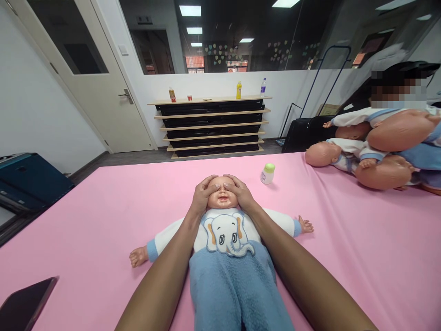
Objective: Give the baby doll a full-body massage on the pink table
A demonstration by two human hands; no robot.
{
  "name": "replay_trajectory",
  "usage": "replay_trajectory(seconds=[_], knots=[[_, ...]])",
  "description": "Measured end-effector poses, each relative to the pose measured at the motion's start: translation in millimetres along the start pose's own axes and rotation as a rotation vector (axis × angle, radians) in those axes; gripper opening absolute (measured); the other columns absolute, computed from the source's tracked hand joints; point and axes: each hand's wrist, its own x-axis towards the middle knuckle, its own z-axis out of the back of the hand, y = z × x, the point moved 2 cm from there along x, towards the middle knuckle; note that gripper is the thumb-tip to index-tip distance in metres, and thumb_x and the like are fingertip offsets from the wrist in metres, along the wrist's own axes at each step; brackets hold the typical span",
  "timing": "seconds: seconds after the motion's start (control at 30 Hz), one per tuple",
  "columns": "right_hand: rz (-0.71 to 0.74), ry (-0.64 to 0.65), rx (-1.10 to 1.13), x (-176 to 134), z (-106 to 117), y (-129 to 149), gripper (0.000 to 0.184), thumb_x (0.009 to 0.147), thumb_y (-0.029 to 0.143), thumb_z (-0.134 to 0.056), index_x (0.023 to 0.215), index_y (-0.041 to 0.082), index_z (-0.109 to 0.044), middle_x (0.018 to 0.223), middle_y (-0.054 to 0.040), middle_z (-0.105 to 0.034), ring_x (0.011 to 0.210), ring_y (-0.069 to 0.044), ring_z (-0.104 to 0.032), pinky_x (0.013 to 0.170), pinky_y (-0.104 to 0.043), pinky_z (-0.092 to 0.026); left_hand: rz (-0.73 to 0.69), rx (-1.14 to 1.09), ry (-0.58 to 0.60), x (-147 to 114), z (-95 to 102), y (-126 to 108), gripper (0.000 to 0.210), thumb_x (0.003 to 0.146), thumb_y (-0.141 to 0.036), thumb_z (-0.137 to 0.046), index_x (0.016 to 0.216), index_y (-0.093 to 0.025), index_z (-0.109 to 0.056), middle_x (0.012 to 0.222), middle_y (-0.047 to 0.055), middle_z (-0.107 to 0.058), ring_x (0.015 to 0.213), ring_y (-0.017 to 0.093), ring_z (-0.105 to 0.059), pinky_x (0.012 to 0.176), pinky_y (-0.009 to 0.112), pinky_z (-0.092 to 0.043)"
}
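A baby doll (229,280) lies on its back on the pink sheet, arms spread wide, in a white and blue outfit with an elephant on the chest. My left hand (203,194) cups one side of the doll's head, its thumb across the eye area. On the opposite side my right hand (241,193) mirrors it, fingers wrapped round the head and thumb over the other eye. Between my palms the doll's mouth and chin show, while its eyes are hidden. A small white bottle with a green cap (268,174) stands beyond my right hand.
Several dolls (382,171) are piled at the right of the pink-covered table (103,202). A dark phone (27,303) lies at the near left. Behind stands a stack of shelf boards (213,115) with bottles on top. A person is partly visible at far right.
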Motion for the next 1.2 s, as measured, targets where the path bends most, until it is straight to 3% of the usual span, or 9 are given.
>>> replay_trajectory(seconds=[0.13,0.33,0.6,0.77,1.03,1.2], knots=[[0.013,0.013,-0.006,2,0,-1,0.043,0.077,0.040,-0.064,0.117,0.023,-0.064,0.120,-0.0016,-0.065,0.116,-0.026,-0.055,0.103,-0.038,-0.041,0.010,-0.006,-0.026,2,2.7,3,0.048,0.070,-0.037,-0.069,0.113,-0.016,-0.067,0.103,0.007,-0.069,0.091,0.022,-0.063,0.085,0.034,-0.048],[0.062,-0.045,0.010,7,2,-6,0.038,0.081,0.036,-0.049,0.110,0.021,-0.068,0.123,-0.0014,-0.065,0.124,-0.025,-0.050,0.111,-0.037,-0.034,-0.038,-0.050,-0.044,7,7.2,9,0.042,0.072,-0.035,-0.061,0.108,-0.014,-0.069,0.114,0.009,-0.068,0.105,0.026,-0.060,0.093,0.037,-0.046],[-0.035,0.039,0.024,-2,0,-2,0.056,0.071,0.041,-0.074,0.122,0.023,-0.060,0.119,-0.0046,-0.064,0.112,-0.026,-0.058,0.095,-0.038,-0.048,-0.010,-0.012,0.028,0,1.0,2,0.056,0.063,-0.033,-0.079,0.114,-0.016,-0.063,0.108,0.007,-0.066,0.093,0.023,-0.063,0.083,0.034,-0.049],[-0.023,0.025,0.040,-1,1,-2,0.051,0.073,0.041,-0.072,0.120,0.023,-0.061,0.119,-0.0035,-0.065,0.112,-0.025,-0.058,0.097,-0.038,-0.046,0.007,-0.001,-0.027,1,1.8,4,0.049,0.069,-0.039,-0.072,0.113,-0.017,-0.066,0.099,0.006,-0.069,0.086,0.020,-0.062,0.081,0.033,-0.049],[0.050,0.001,0.051,6,1,-8,0.037,0.082,0.040,-0.057,0.113,0.022,-0.066,0.120,-0.0019,-0.065,0.119,-0.024,-0.054,0.106,-0.037,-0.039,-0.092,0.009,-0.078,8,5.3,9,0.038,0.074,-0.034,-0.060,0.104,-0.014,-0.071,0.115,0.009,-0.068,0.111,0.026,-0.058,0.098,0.036,-0.043],[0.056,-0.027,0.051,5,2,-9,0.038,0.083,0.043,-0.055,0.112,0.021,-0.067,0.121,-0.0027,-0.065,0.120,-0.024,-0.053,0.108,-0.037,-0.038,-0.041,-0.012,-0.021,3,3.6,7,0.045,0.073,-0.037,-0.068,0.112,-0.015,-0.067,0.108,0.008,-0.068,0.099,0.024,-0.062,0.090,0.036,-0.047]])
